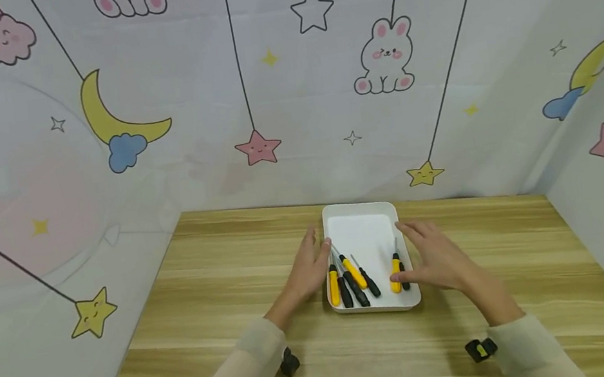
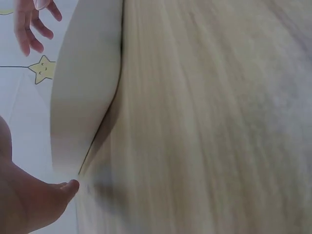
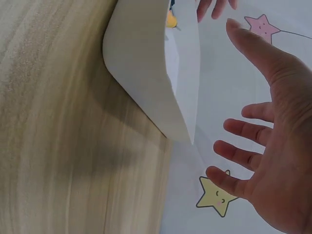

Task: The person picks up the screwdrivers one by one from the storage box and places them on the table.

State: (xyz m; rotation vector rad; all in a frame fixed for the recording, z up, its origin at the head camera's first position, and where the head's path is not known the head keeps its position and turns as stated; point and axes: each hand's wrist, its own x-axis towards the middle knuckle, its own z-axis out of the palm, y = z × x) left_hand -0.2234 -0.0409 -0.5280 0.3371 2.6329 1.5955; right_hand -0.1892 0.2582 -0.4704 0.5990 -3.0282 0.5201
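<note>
"Screwdrivers [image 1: 352, 271] it is, seven in sight, yellow and black handles, all lying in the white tray [image 1: 361, 232]!"

"Grouped how?"

"Five bunched at the near left, two side by side by the right wall — and the tray sits flat on the wooden table [image 1: 233, 277]."

"Now the hands!"

"Left hand [image 1: 308, 267] is at the tray's left side, fingers extended, gripping nothing; whether it touches the rim, I can't tell."

"Right hand [image 1: 438, 256]?"

"Spread wide at the right side, nothing in its grasp! From the head view its thumb overlaps the yellow handle of that right-hand pair — contact, I can't call."
</note>
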